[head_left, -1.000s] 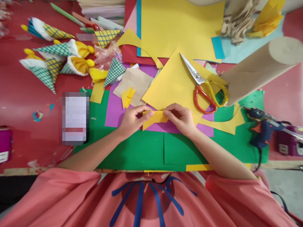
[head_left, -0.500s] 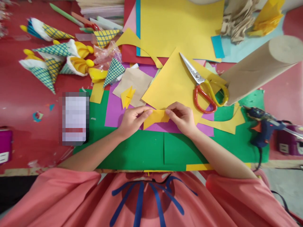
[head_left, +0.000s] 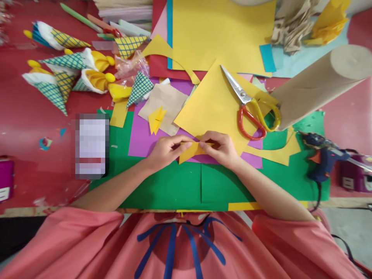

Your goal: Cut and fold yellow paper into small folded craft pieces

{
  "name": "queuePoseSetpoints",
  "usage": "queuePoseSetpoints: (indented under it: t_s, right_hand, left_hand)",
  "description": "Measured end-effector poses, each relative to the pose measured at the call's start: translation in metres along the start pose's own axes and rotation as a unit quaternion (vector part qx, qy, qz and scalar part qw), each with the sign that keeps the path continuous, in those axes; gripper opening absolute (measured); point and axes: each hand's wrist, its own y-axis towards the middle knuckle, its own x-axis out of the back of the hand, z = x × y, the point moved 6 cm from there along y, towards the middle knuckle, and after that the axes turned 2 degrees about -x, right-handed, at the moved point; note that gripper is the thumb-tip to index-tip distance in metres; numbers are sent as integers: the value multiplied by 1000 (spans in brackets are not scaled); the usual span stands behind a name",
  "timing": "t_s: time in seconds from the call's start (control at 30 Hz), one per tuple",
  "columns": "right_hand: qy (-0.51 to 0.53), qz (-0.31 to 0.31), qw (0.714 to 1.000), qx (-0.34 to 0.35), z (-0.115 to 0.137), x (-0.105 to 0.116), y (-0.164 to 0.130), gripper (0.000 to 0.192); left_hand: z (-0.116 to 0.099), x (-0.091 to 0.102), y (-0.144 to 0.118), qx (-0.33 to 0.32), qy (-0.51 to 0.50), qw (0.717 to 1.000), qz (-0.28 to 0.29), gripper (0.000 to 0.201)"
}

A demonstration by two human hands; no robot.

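Observation:
A small folded piece of yellow paper point(head_left: 190, 152) is pinched between my two hands, just above the purple sheet. My left hand point(head_left: 170, 150) grips its left end between thumb and fingers. Along its top edge, to the right, my right hand point(head_left: 219, 147) pinches it close to the left thumb. Behind the hands lies a larger yellow sheet point(head_left: 206, 100), and on it rest scissors point(head_left: 245, 101) with red and yellow handles, blades together. Left of that, a folded yellow paper shape point(head_left: 157, 120) sits on a brown paper square point(head_left: 171, 99).
A brown paper roll point(head_left: 316, 85) and a blue glue gun point(head_left: 322, 162) are at right. Several fabric cones point(head_left: 54, 93) lie at upper left, above a phone point(head_left: 91, 145) with a blurred screen. Purple point(head_left: 141, 139) and green sheets point(head_left: 162, 186) cover the table front.
Both hands have come slightly lower with the yellow paper. My right hand has shifted left, so the thumbs are closer together, and less of the paper's top shows.

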Motion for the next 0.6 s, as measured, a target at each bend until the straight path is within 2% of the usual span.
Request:
queuePoseSetpoints:
  t_s: [0.17, 0.37, 0.6]
  right_hand:
    - [-3, 20, 1000, -17, 0, -3, -1, 11]
    - [57, -20, 995, -78, -8, 4, -1, 22]
    - [118, -9, 986, -115, -9, 3, 1, 27]
  left_hand:
    - [1, 1, 1, 1, -5, 1000, -10, 27]
    - [0, 10, 1, -12, -21, 996, -90, 25]
    - [0, 11, 3, -20, -37, 994, -101, 23]
